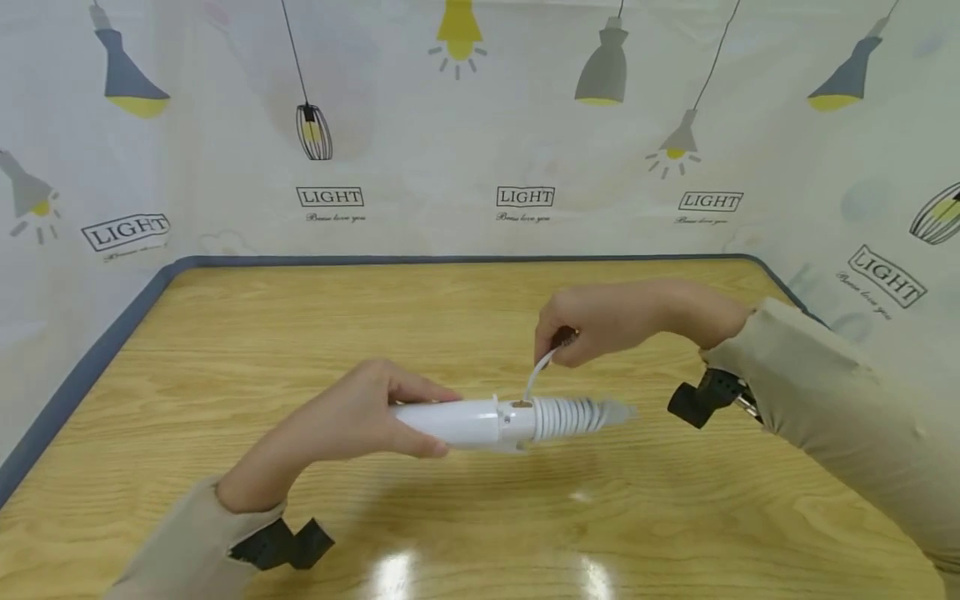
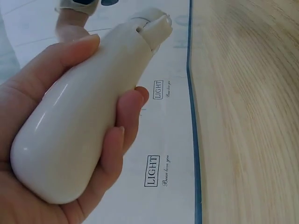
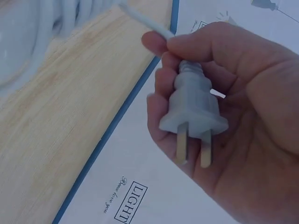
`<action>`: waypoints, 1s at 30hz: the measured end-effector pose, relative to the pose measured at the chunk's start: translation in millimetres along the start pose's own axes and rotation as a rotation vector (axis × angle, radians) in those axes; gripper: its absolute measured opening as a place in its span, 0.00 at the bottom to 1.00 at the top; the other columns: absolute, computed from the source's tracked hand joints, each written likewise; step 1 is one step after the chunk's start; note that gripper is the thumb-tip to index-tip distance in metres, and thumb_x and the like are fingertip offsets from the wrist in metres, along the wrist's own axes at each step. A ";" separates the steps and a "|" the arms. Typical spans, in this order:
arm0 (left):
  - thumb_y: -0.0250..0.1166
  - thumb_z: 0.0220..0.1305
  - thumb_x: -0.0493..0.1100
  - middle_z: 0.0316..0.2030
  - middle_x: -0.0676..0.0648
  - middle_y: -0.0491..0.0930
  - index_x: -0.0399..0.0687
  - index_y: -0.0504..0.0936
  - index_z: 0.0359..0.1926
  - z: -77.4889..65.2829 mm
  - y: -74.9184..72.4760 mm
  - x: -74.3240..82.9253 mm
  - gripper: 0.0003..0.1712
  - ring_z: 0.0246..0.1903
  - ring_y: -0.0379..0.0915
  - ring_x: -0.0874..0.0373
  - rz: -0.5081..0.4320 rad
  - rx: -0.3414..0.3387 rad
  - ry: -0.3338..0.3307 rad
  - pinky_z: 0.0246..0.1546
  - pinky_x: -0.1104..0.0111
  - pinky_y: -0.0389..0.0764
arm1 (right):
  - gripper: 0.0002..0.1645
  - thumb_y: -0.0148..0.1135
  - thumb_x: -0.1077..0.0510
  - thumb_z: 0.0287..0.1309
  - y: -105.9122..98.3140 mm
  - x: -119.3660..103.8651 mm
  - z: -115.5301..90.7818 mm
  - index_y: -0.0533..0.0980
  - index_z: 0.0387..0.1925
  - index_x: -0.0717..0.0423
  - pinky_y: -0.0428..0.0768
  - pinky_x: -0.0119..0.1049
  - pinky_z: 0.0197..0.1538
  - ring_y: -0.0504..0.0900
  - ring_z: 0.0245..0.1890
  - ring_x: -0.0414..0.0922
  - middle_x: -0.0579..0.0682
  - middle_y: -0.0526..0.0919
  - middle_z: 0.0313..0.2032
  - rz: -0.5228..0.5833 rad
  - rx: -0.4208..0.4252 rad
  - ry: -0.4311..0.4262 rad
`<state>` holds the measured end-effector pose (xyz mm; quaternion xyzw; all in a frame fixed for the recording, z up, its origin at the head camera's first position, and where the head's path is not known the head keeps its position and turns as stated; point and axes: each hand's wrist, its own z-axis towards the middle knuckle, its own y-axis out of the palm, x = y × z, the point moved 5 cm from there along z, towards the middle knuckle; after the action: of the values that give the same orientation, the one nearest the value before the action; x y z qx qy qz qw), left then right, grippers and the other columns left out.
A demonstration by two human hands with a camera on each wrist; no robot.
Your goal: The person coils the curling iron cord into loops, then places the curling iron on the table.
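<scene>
My left hand [image 1: 352,408] grips the smooth, rounded handle [image 2: 70,121] of a white appliance whose exact kind I cannot tell. The appliance [image 1: 453,422] lies sideways above the table, pointing right. Beyond its collar, a white cord is wound in several coils [image 1: 566,418], ending in a pale, blurred tip. Above the collar, my right hand [image 1: 600,317] pinches the free length of cord [image 3: 148,23] between thumb and finger. A white two-pin plug [image 3: 192,100] sits inside the curled fingers of that hand, prongs bare.
The wood-grain table [image 1: 300,333] has a blue-grey border [image 1: 465,260]. Behind and beside it rises a pale sheet [image 1: 420,150] printed with lamps and lettering. A black wrist camera is strapped to each sleeve [image 1: 810,400].
</scene>
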<state>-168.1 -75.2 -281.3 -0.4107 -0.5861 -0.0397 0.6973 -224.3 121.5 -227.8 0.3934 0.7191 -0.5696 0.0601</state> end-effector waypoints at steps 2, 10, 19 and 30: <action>0.75 0.42 0.45 0.39 0.47 0.82 0.42 0.83 0.45 2.4 0.3 -3.2 0.25 0.29 0.76 0.58 0.005 0.020 -0.018 0.29 0.64 0.78 | 0.14 0.51 0.70 0.54 0.1 -3.6 0.6 0.81 0.34 0.55 0.70 0.32 0.30 0.67 0.23 0.37 0.43 0.76 0.26 -0.032 0.015 0.028; 0.75 0.42 0.46 0.35 0.48 0.83 0.45 0.83 0.46 9.2 3.4 -12.8 0.26 0.28 0.75 0.58 -0.016 0.101 -0.114 0.27 0.64 0.76 | 0.09 0.55 0.68 0.49 12.1 -23.7 3.7 0.80 0.25 0.55 0.68 0.30 0.25 0.66 0.21 0.37 0.42 0.72 0.21 -0.233 0.122 0.074; 0.74 0.44 0.45 0.40 0.46 0.81 0.47 0.82 0.48 14.5 -0.7 -21.5 0.27 0.33 0.77 0.56 -0.062 0.203 -0.167 0.29 0.65 0.78 | 0.10 0.56 0.69 0.50 32.2 -32.5 -1.4 0.78 0.35 0.66 0.68 0.29 0.24 0.65 0.22 0.41 0.48 0.68 0.24 -0.354 0.376 0.142; 0.74 0.44 0.43 0.42 0.44 0.81 0.48 0.81 0.50 26.2 -7.4 -28.0 0.27 0.33 0.77 0.54 -0.140 0.313 -0.171 0.28 0.64 0.79 | 0.26 0.56 0.69 0.55 46.9 -8.3 -5.0 0.68 0.57 0.72 0.69 0.29 0.25 0.66 0.24 0.41 0.54 0.70 0.33 -0.175 0.622 0.202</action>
<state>-201.3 -75.8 -301.8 -0.2572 -0.6695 0.0389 0.6958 -187.0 123.6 -257.8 0.3841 0.5444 -0.7229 -0.1833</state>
